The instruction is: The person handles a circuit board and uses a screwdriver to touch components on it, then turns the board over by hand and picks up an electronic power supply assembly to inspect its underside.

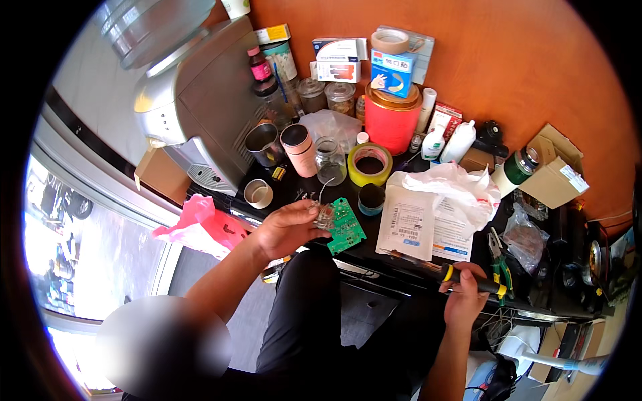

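Note:
My left hand [292, 226] pinches a small clear, brownish bundle [324, 216], whose exact kind I cannot make out. A thin silvery wire [324, 190] sticks up from it. Right beside those fingertips, at the front of the black table, is a green circuit board [348, 230]. Farther right, my right hand [466, 297] is closed around a tool with a black and yellow handle [471, 281]. Its long thin shaft points left, toward the table edge below a white printed bag [406, 224]. Green-handled pliers [499, 264] lie just beyond this hand.
Behind the board stand an empty glass jar [330, 162], a yellow tape roll [369, 167], a pink tumbler [300, 152] and a metal cup [258, 194]. A water dispenser [207, 100] rises at left. A red canister [392, 120] and white bottles [459, 142] line the back.

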